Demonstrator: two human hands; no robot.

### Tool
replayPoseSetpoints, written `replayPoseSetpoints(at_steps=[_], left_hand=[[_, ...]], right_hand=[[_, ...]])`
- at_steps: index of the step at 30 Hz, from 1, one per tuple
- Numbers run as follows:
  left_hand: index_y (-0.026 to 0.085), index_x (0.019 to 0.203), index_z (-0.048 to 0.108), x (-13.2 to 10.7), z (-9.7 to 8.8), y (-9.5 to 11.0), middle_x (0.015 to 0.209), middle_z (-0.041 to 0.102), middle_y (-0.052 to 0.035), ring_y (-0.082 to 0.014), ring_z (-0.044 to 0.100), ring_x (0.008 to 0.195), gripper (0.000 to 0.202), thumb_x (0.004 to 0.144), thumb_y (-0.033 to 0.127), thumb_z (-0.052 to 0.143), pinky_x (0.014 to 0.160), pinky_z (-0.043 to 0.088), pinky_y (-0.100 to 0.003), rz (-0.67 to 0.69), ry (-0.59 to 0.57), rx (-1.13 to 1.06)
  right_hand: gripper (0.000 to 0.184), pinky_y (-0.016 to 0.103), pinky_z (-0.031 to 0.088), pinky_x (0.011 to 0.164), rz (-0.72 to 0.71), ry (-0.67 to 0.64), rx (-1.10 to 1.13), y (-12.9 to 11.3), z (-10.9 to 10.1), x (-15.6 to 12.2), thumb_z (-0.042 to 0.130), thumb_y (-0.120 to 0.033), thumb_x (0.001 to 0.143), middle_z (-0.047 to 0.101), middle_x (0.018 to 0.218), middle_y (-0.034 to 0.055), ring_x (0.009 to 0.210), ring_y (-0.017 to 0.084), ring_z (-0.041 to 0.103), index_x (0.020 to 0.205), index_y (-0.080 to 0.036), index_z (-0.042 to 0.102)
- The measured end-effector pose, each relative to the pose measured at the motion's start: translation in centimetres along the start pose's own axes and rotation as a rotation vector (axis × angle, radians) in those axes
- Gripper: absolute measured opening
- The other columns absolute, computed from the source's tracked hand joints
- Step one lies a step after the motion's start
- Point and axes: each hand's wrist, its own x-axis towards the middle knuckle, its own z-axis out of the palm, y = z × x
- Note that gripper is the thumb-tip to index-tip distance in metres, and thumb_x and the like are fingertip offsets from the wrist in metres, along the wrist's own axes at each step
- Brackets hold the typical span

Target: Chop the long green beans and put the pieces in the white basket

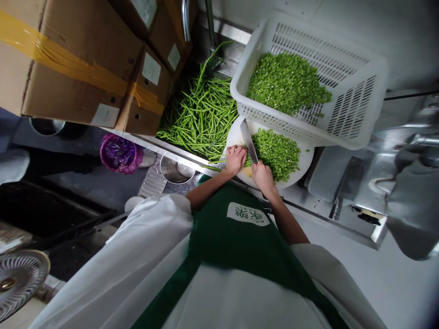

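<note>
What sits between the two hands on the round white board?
The head view shows the knife there, held by the right hand, beside the left hand pinning green beans.

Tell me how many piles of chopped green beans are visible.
2. One pile is in the white basket; the other lies on the cutting board, beside the knife held by the right hand. More could be hidden under the basket.

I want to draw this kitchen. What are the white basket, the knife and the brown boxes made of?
The basket looks like white plastic: matte, moulded with rows of slots. The knife blade looks like metal, grey and smooth; its handle is hidden in the right hand. The boxes look like dull brown cardboard, with creased edges and yellow tape.
</note>
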Motion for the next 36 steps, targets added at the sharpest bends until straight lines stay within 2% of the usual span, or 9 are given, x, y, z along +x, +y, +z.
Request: replayPoseSetpoints(at_steps=[3, 8, 12, 16, 29, 33, 36], left_hand=[[0.021, 0.116, 0.065, -0.8, -0.8, -0.8, 0.121, 0.064, -0.011, -0.0272, 0.049, 0.12, 0.031, 0.107, 0.034, 0.038, 0.105, 0.036, -0.047, -0.048, 0.062, -0.04], [0.021, 0.111, 0.067, -1.7, -0.4, -2.0, 0.111, 0.066, -0.0099, -0.0261, 0.051, 0.113, 0.029, 0.106, 0.033, 0.04, 0.101, 0.038, -0.043, -0.021, 0.009, -0.034], [0.02, 0.11, 0.067, -1.5, 0.2, -2.0, 0.111, 0.066, -0.0099, -0.0265, 0.051, 0.109, 0.029, 0.106, 0.032, 0.04, 0.101, 0.037, -0.044, -0.032, -0.009, -0.006], [0.02, 0.112, 0.067, -1.3, 0.3, -2.0, 0.111, 0.066, -0.0103, -0.0266, 0.051, 0.108, 0.03, 0.106, 0.031, 0.04, 0.099, 0.038, -0.044, -0.038, -0.028, -0.01], [0.021, 0.112, 0.066, -1.3, 0.0, -1.8, 0.111, 0.064, -0.0094, -0.0258, 0.051, 0.108, 0.026, 0.105, 0.029, 0.042, 0.099, 0.037, -0.042, -0.037, -0.045, 0.03], [0.02, 0.109, 0.067, -1.3, 0.1, -1.7, 0.109, 0.064, -0.0094, -0.0259, 0.05, 0.107, 0.026, 0.105, 0.029, 0.042, 0.099, 0.037, -0.042, -0.04, -0.033, 0.03], [0.02, 0.107, 0.067, -1.3, 0.3, -1.8, 0.107, 0.064, -0.0094, -0.0263, 0.05, 0.107, 0.027, 0.106, 0.03, 0.041, 0.099, 0.037, -0.042, -0.033, -0.017, 0.033]], right_hand=[[0.034, 0.031, 0.046, 0.086, -0.003, 0.002, -0.007, 0.4, -0.3, 0.0, 0.035, -0.031, 0.107, 0.072, 0.111, 0.0201, 0.103, 0.027, 0.07, 0.123, -0.011, 0.058], [0.035, 0.032, 0.047, 0.084, -0.028, 0.03, -0.042, 0.3, -0.8, -1.4, 0.033, -0.031, 0.107, 0.073, 0.107, 0.0191, 0.098, 0.027, 0.071, 0.122, -0.013, 0.058], [0.037, 0.031, 0.047, 0.084, -0.035, 0.014, -0.047, -0.4, -0.8, -2.0, 0.031, -0.03, 0.107, 0.073, 0.107, 0.0196, 0.098, 0.027, 0.071, 0.124, -0.011, 0.057], [0.037, 0.032, 0.047, 0.087, -0.022, -0.038, -0.039, -1.1, -0.5, -1.0, 0.03, -0.029, 0.107, 0.072, 0.113, 0.0208, 0.103, 0.028, 0.07, 0.126, -0.011, 0.056], [0.036, 0.031, 0.046, 0.089, -0.049, -0.013, -0.01, -0.7, -0.9, 0.2, 0.034, -0.029, 0.106, 0.071, 0.116, 0.0212, 0.107, 0.028, 0.069, 0.125, -0.01, 0.058], [0.034, 0.032, 0.046, 0.088, -0.066, 0.012, -0.026, -0.3, -1.6, -0.6, 0.036, -0.03, 0.106, 0.072, 0.112, 0.0206, 0.105, 0.028, 0.069, 0.122, -0.011, 0.059], [0.035, 0.033, 0.046, 0.088, -0.073, 0.006, -0.032, -0.7, -1.3, -1.4, 0.034, -0.03, 0.106, 0.072, 0.112, 0.0214, 0.105, 0.029, 0.069, 0.122, -0.011, 0.059]])
